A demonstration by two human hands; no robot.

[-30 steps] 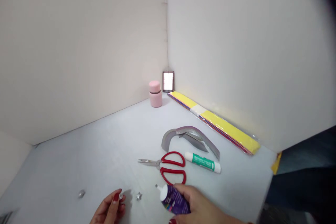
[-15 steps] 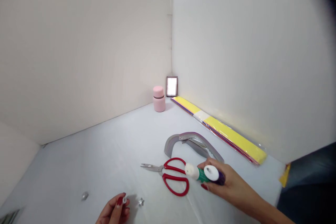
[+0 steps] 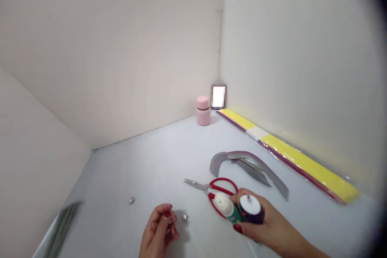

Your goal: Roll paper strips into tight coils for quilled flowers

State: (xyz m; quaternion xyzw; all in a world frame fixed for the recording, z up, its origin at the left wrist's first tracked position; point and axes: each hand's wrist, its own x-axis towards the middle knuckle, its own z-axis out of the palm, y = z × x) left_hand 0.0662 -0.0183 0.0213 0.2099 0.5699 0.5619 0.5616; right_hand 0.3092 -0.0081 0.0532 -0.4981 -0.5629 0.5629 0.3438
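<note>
My right hand (image 3: 256, 225) is wrapped round a green bottle with a white cap (image 3: 226, 207) and a dark purple bottle with a white top (image 3: 251, 209), side by side. Below and behind them lie red-handled scissors (image 3: 223, 185), blades pointing left. My left hand (image 3: 160, 229) is pinched at the lower middle; a small pale bit shows between its fingertips, mostly hidden. Just right of those fingers a small silver piece (image 3: 185, 217) rests on the white table (image 3: 115, 177). Another small silver piece (image 3: 131, 200) lies farther left.
A grey curved strip bundle (image 3: 250, 165) lies behind the scissors. Along the right wall runs a pack of yellow and coloured strips (image 3: 296, 153). A pink bottle (image 3: 203, 111) and a dark-framed bright rectangle (image 3: 219, 96) stand at the corner. Grey-green strips (image 3: 62, 229) lie at the left edge.
The view has swung left, so everything appears farther right. The two bottles are now tilted apart a little more in my right hand, and the left fingers have turned, hiding more of the pale bit.
</note>
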